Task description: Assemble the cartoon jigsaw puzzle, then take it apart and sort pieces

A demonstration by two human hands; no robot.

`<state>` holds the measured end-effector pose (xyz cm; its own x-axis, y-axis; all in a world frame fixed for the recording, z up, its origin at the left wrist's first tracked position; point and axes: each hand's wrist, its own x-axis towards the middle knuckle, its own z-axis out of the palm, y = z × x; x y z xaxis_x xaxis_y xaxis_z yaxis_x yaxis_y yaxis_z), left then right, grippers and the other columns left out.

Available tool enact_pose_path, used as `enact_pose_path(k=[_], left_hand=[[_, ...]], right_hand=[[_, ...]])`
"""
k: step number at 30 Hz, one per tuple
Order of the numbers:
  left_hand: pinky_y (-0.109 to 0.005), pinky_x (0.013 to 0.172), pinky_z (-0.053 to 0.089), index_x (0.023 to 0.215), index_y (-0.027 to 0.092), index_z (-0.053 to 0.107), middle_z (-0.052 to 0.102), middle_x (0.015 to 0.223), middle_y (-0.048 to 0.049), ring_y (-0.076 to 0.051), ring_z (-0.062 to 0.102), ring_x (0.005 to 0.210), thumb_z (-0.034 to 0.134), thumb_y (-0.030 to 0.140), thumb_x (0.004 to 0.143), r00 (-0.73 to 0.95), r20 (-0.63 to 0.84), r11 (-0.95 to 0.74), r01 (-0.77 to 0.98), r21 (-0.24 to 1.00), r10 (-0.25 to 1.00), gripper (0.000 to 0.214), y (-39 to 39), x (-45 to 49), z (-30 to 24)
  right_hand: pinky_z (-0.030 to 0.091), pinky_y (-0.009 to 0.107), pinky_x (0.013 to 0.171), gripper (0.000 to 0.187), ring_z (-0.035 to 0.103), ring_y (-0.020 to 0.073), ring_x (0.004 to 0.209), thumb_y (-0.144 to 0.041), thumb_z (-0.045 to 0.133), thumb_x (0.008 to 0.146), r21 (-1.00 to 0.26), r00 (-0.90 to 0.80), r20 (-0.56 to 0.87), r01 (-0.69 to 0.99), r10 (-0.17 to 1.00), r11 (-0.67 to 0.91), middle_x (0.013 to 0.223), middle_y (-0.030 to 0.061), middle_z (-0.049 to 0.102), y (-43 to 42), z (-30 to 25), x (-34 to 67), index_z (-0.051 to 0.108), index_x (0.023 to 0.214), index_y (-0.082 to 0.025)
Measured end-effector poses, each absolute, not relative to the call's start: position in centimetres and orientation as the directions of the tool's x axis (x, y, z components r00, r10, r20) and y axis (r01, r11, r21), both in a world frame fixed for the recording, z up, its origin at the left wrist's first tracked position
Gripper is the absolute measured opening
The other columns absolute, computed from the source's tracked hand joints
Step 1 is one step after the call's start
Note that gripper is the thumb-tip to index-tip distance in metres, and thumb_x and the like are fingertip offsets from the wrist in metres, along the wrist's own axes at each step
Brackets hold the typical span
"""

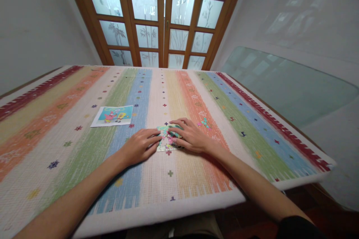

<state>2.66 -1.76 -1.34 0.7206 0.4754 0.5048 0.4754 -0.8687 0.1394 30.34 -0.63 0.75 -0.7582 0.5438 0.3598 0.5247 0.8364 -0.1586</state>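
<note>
A small jigsaw puzzle (164,143), partly put together with a pale frame, lies on the table in front of me. My left hand (143,144) rests at its left edge, fingers stretched toward it and fingertips touching the border. Over its right side spreads my right hand (192,136), fingers apart and slightly bent, covering part of the pieces. Whether a small piece sits under the right fingertips is hidden. Loose puzzle pieces (206,123), teal and pink, are scattered just beyond my right hand.
A picture card (114,115) with cartoon characters lies to the left, beyond my left hand. The striped tablecloth (157,190) covers the table, whose front edge is close to me. Wooden doors with glass panes (147,3) stand behind, with walls on both sides.
</note>
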Motion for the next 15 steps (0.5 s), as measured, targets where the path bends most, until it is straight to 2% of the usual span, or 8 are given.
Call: enact_pose_path(k=[4, 9, 12, 15], left_hand=[[-0.044, 0.092, 0.059, 0.117, 0.018, 0.071, 0.073, 0.118, -0.0125, -0.026, 0.069, 0.111, 0.048, 0.022, 0.102, 0.726, 0.5, -0.868, 0.483, 0.118, 0.472, 0.028, -1.7, 2.6, -1.5], [-0.044, 0.092, 0.059, 0.116, 0.019, 0.071, 0.073, 0.117, -0.0118, -0.025, 0.069, 0.11, 0.048, 0.021, 0.102, 0.718, 0.514, -0.87, 0.477, 0.126, 0.469, 0.027, -1.7, 2.6, -1.6], [-0.045, 0.093, 0.059, 0.116, 0.019, 0.071, 0.073, 0.117, -0.0117, -0.025, 0.069, 0.111, 0.048, 0.021, 0.102, 0.717, 0.511, -0.868, 0.478, 0.135, 0.475, 0.027, -1.7, 2.6, -1.5], [-0.045, 0.095, 0.058, 0.117, 0.019, 0.071, 0.073, 0.118, -0.0119, -0.025, 0.069, 0.111, 0.048, 0.022, 0.102, 0.716, 0.506, -0.865, 0.48, 0.142, 0.481, 0.027, -1.7, 2.6, -1.5]], right_hand=[[0.041, 0.054, 0.106, 0.029, 0.053, 0.0315, 0.123, -0.023, 0.043, 0.103, -0.168, -0.643, 0.42, 0.638, 0.64, 0.751, 0.131, 0.0153, 0.064, 1.0, 1.4, 33.1, 0.065, 0.122, -0.02], [0.044, 0.05, 0.095, 0.025, 0.06, 0.0293, 0.103, -0.017, 0.048, 0.094, -0.203, -0.444, 0.494, 0.777, 0.748, 0.595, 0.106, 0.0132, 0.072, 3.6, 1.5, 38.5, 0.073, 0.09, -0.019], [0.044, 0.045, 0.091, 0.023, 0.059, 0.0273, 0.094, -0.015, 0.053, 0.086, -0.231, -0.334, 0.479, 0.844, 0.812, 0.484, 0.095, 0.0104, 0.073, 4.5, 1.5, 41.4, 0.074, 0.078, -0.021], [0.043, 0.042, 0.089, 0.023, 0.06, 0.0257, 0.089, -0.013, 0.052, 0.08, -0.237, -0.307, 0.425, 0.87, 0.851, 0.432, 0.089, 0.0091, 0.073, 4.6, 1.6, 43.0, 0.073, 0.074, -0.021]])
